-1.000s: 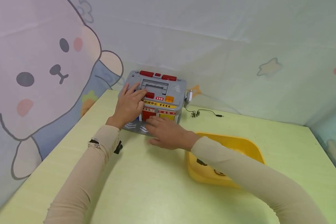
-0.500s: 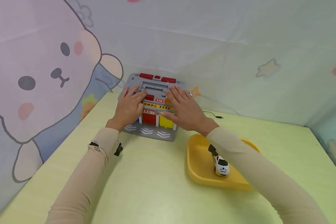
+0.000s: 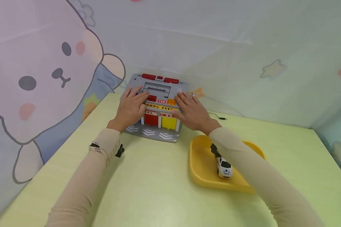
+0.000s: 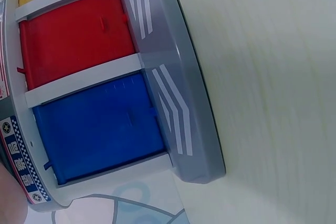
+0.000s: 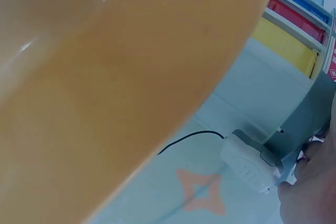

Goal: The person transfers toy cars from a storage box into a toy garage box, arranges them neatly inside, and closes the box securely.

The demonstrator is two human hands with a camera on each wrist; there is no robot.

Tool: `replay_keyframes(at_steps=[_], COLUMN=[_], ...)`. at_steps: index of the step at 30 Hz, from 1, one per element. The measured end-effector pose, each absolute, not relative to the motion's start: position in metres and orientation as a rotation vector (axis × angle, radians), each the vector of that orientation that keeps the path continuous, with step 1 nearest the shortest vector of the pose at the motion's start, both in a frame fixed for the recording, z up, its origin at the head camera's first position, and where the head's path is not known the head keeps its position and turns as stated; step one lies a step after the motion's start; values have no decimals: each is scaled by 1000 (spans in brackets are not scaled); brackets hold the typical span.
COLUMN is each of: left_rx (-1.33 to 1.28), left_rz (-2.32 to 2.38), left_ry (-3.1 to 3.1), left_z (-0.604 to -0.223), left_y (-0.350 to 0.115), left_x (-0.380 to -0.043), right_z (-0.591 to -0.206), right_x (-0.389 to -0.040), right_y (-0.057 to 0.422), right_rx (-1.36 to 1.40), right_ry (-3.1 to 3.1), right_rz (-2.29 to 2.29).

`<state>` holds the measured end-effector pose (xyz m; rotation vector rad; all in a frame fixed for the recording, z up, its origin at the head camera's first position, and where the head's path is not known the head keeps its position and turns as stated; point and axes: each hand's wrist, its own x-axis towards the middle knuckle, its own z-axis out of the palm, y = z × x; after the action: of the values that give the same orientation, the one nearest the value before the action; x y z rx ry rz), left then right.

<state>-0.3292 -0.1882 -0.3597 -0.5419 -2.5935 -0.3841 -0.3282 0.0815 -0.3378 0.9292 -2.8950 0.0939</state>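
A grey toy fire-and-police station (image 3: 159, 106) stands toward the back of the table. It has a folded carry handle (image 3: 156, 90) on its roof and blue (image 4: 100, 124), red (image 4: 79, 38) and yellow doors (image 3: 169, 123) in front, all down. My left hand (image 3: 130, 107) rests with outstretched fingers on the roof's left front corner. On the roof's right front corner lies my right hand (image 3: 194, 112), fingers extended beside the orange block (image 3: 171, 101), thumb along the front edge. A white part (image 5: 247, 163) with a black cord sits on the station's right side.
A yellow tray (image 3: 200, 164) stands at the front right, under my right forearm, with a white toy police car (image 3: 224, 169) in it. Behind the station the cord's plug (image 3: 223, 118) lies on the table. A printed cloth wall (image 3: 216, 56) closes off the back.
My right hand has moved from the front of the doors up and right onto the roof's right corner, uncovering the red and yellow doors and the car. The left hand stays put.
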Motion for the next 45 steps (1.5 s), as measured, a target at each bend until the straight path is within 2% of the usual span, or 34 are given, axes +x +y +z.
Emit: replay_keyframes(at_steps=[22, 45], left_rx=[-503, -535], left_rz=[-438, -410], left_ry=[-2712, -2774], left_z=[-352, -347], left_y=[-233, -249], left_x=[-319, -313], right_z=[-340, -337], right_x=[-331, -332], right_y=[56, 49], right_rx=[957, 1001], right_ry=[-2905, -2874], right_rz=[-40, -38])
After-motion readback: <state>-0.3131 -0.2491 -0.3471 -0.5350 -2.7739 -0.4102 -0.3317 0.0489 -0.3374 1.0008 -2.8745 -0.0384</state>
